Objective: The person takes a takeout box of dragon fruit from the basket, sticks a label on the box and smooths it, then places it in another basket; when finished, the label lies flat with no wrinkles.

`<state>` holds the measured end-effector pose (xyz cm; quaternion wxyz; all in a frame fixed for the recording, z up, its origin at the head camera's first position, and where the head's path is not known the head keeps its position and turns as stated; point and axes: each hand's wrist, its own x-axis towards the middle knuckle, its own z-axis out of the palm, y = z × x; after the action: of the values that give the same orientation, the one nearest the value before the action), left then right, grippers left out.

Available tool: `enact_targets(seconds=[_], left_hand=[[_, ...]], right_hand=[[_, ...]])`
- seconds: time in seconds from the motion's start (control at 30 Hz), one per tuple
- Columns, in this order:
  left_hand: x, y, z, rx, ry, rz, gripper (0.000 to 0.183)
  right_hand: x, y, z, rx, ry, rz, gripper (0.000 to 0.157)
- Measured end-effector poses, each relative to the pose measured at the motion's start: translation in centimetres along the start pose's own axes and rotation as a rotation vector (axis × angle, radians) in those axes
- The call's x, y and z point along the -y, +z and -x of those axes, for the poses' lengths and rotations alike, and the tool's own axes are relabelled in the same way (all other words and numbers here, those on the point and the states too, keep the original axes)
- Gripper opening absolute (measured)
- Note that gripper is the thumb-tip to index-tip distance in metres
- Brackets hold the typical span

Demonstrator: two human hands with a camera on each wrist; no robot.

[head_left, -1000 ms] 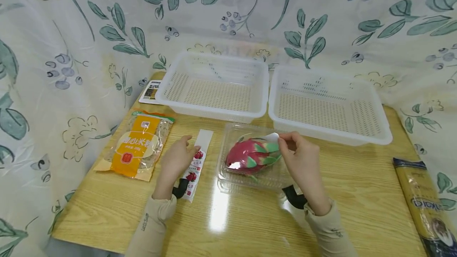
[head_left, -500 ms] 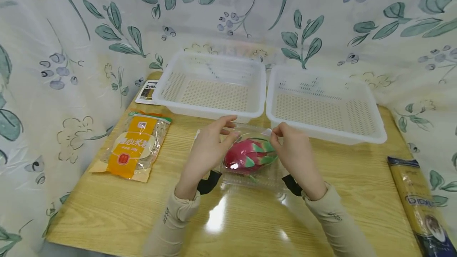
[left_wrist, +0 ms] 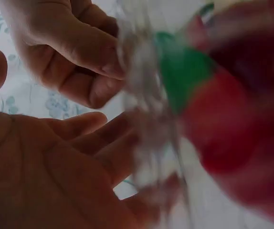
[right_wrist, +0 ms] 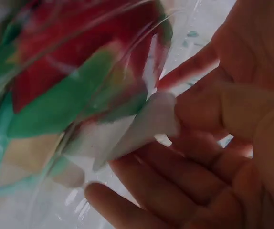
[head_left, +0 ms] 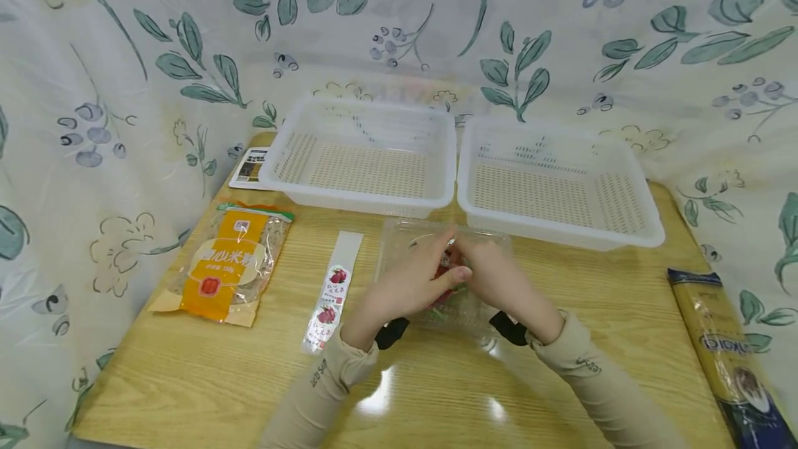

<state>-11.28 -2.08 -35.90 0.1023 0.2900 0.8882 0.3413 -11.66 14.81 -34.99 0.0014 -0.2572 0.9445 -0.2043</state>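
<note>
A red dragon fruit [left_wrist: 227, 119] with green-tipped scales lies inside a clear plastic box [head_left: 399, 229] on the table. Both hands meet over the box in the head view and cover most of the fruit. Between thumb and fingers, my right hand [head_left: 501, 283] pinches a small white sticker [right_wrist: 151, 121] beside the box wall. My left hand [head_left: 405, 286] reaches in from the left, its fingers extended by the box and near the right hand's fingertips. To its left lies a strip of stickers [head_left: 333, 289] with dragon fruit pictures.
Two white perforated baskets [head_left: 368, 198] [head_left: 561, 227] stand behind the box. An orange rice-noodle bag [head_left: 227, 262] lies at the left, with a small white packet [head_left: 249, 168] behind it. A long yellow pasta pack [head_left: 726, 345] lies at the right edge.
My left hand has moved right from the sticker strip to the box. My right hand has shifted slightly left, and the two hands have come together over the dragon fruit.
</note>
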Motion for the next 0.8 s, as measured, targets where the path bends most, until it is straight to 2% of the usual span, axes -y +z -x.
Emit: enact_targets(seconds=[0.07,0.2,0.3,0.43,0.53,0.63,0.8], left_hand=[[-0.2,0.5,0.2,0.018,0.016,-0.068,0.083],[-0.2,1.6,0.8,0.022,0.021,-0.184,0.087],[-0.1,2.7,1.6,0.025,0.008,-0.317,0.09],[-0.2,4.0,2.4,0.02,-0.016,-0.53,0.092],[-0.5,4.5,2.8,-0.004,-0.051,-0.619,0.094],[-0.8,4.7,3.1,-0.025,-0.078,-0.651,0.096],[-0.5,5.1,3.4,-0.071,-0.062,-0.686,0.089]], right_hand=[[-0.1,-0.1,0.1,0.071,-0.033,-0.004,0.013],[-0.4,-0.1,1.0,0.185,-0.073,-0.072,0.035],[-0.7,0.2,2.1,0.238,-0.089,-0.081,0.059],[-1.1,1.3,3.5,0.266,-0.1,0.0,0.091],[-1.3,2.2,4.1,0.25,-0.088,0.054,0.104],[-1.3,2.8,4.5,0.214,-0.074,0.056,0.1],[-1.1,3.6,4.3,0.084,0.016,-0.037,0.062]])
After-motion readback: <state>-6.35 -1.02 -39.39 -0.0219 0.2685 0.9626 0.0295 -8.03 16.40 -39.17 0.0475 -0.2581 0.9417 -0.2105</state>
